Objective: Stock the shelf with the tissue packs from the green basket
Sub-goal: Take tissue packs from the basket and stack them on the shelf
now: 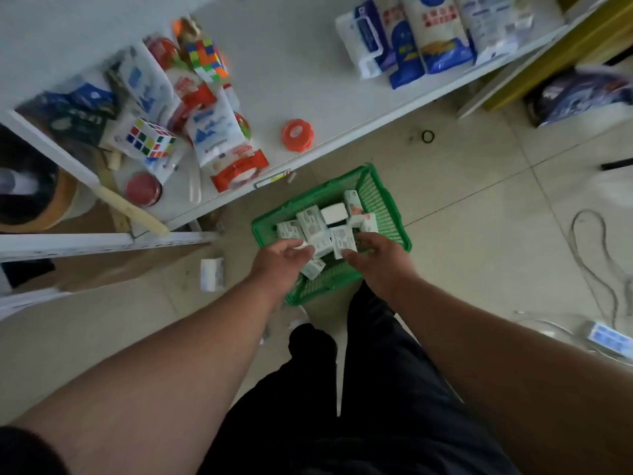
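Seen from the head camera, looking down: a green basket (378, 197) of plastic lattice is set on the pale tiled floor (479, 207), just in front of a white shelf (308, 80). A loose heap of tissue packs (310, 221) is held in it, small soft white blocks with printed labels, lying at all angles. Both hands are reached down into the near end of the basket, over the heap. The left hand (277, 258) is seen with fingers loosely curled, its fingertips touching a pack at the heap's near edge. The right hand (373, 253) is curled in the same way beside a pack standing on edge; whether either pack is actually gripped cannot be told. One more white pack (211, 274) lies on the floor, left of the basket and apart from it. On the shelf, puzzle cubes (150, 137), an orange round lid (297, 134) and large white-and-blue bags (428, 32) are seen. Black trousers (359, 389) fill the lower middle.
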